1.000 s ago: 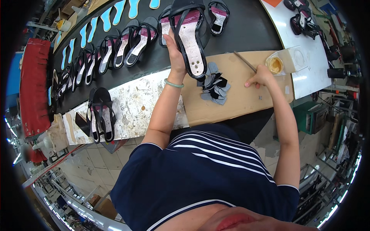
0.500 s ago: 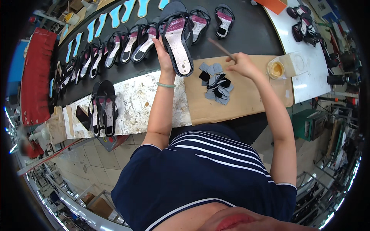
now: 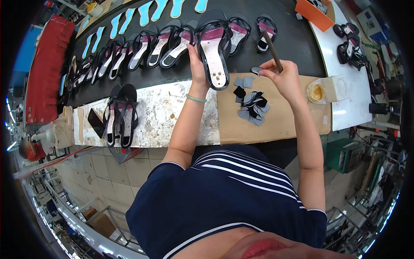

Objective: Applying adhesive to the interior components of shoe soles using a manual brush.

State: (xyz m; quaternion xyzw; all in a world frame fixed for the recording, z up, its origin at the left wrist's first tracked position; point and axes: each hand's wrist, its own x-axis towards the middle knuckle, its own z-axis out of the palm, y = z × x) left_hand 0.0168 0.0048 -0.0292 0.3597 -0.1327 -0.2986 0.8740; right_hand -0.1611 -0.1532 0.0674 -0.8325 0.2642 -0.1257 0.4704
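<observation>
My left hand point(image 3: 197, 69) is closed on the edge of a black strappy sandal point(image 3: 214, 58), held up with its pale footbed and purple band showing. To the right, my right hand point(image 3: 283, 77) pinches a small grey patch point(image 3: 255, 70) between thumb and fingertips. A slim brown stick point(image 3: 271, 51) slants up out of that same hand; its lower end is hidden by the hand. Just below the patch, a loose pile of grey and black patches point(image 3: 254, 104) lies on a cardboard sheet point(image 3: 293, 123).
Several similar sandals point(image 3: 158, 44) stand in a row on the dark table, with blue-and-white insoles point(image 3: 145, 13) behind them. A pair of sandals point(image 3: 120, 116) sits near the left front edge beside a dark phone point(image 3: 95, 122). An open tub of yellowish paste point(image 3: 317, 92) stands at right.
My right hand has taken hold of a grey patch, and the stick in it has turned more upright. The sandal remains in my left hand. The whole view has shifted slightly.
</observation>
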